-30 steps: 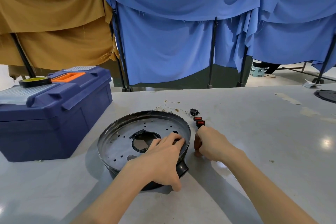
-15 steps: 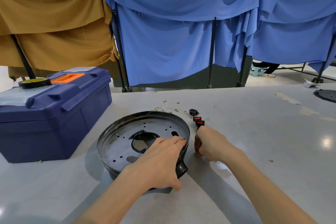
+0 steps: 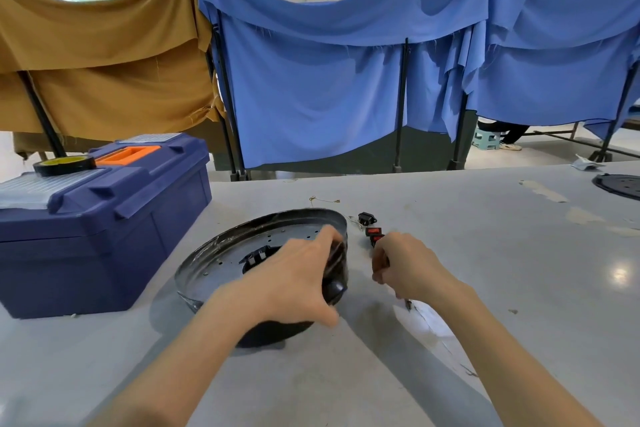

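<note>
On the grey table [image 3: 485, 288], right in front of the person, sits a round black cooker [image 3: 183, 288] flipped upside down. Its perforated metal bottom plate [image 3: 221, 270] faces up, and the whole thing is tipped so the right edge sits higher. Only the head view to go by, so here's what I get from it. Left hand [image 3: 294, 282] is clamped over the cooker's right rim, fingers curled across the plate and thumb down the outer side, so it's either steadying the thing or levering it up. Right hand [image 3: 407, 265] is just beside the rim, not touching it, closed in a fist round what looks like a screwdriver [image 3: 380, 258]. Only a bit of dark handle and a tip below the fist peek out, so I wouldn't swear to it. Progress-wise, I'd guess it's midway through a teardown. Two red rocker switches [image 3: 375, 234], a black socket [image 3: 366, 218] and some thin wires [image 3: 325, 200] already lie loose on the table just past the right hand. The plate's centre opening [image 3: 258, 255] shows parts inside. The plate itself is on the body though, so getting that off looks like the bit left. Whether any screws sit in those little holes is too small to tell. Off to the left there's a closed blue toolbox [image 3: 104, 236] with a tape roll [image 3: 64, 165] on top, well apart from the hands.
</note>
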Action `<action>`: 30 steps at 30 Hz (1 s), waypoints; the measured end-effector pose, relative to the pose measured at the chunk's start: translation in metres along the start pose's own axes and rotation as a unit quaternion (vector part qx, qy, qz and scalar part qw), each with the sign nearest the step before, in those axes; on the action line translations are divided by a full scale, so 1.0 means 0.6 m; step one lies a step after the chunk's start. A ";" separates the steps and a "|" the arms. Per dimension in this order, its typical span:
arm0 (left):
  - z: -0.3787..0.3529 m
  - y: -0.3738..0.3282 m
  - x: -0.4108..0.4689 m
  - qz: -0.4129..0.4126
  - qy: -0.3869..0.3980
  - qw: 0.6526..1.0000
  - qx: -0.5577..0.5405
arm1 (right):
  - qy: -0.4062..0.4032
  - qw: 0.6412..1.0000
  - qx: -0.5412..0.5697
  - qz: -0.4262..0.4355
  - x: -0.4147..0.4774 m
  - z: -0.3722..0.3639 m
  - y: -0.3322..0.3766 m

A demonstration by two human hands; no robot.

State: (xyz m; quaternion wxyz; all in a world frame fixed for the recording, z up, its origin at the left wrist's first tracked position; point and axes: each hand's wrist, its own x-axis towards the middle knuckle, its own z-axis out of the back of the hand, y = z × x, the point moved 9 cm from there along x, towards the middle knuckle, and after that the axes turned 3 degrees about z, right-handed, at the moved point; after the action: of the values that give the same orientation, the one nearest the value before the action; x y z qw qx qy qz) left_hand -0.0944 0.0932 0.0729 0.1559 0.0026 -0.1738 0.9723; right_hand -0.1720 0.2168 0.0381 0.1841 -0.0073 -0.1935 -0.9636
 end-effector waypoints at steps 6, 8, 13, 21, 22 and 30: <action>0.084 0.014 0.001 0.023 -0.051 0.989 -0.134 | -0.067 0.996 0.054 0.008 0.001 0.024 0.000; 0.105 0.019 -0.004 0.026 -0.067 0.978 -0.195 | -0.081 0.993 0.080 0.009 0.001 0.029 0.000; 0.170 0.043 -0.033 0.018 -0.160 0.942 -0.294 | -0.110 0.985 0.130 0.026 -0.002 0.049 0.008; 0.175 0.097 -0.067 -0.037 -0.175 0.808 -0.562 | -0.188 0.961 0.199 0.045 -0.014 0.081 0.017; 0.172 0.100 -0.069 -0.045 -0.172 0.798 -0.576 | -0.200 0.957 0.207 0.047 -0.017 0.087 0.017; 0.165 0.111 -0.077 -0.050 -0.167 0.783 -0.598 | -0.275 0.901 0.314 0.119 -0.043 0.150 0.077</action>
State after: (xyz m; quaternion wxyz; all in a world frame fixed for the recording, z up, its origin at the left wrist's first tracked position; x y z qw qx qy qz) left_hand -0.0753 -0.0136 0.1409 0.1431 0.0797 -0.7431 0.6488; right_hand -0.1369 0.2201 0.1363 0.2296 -0.2368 -0.5265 -0.7836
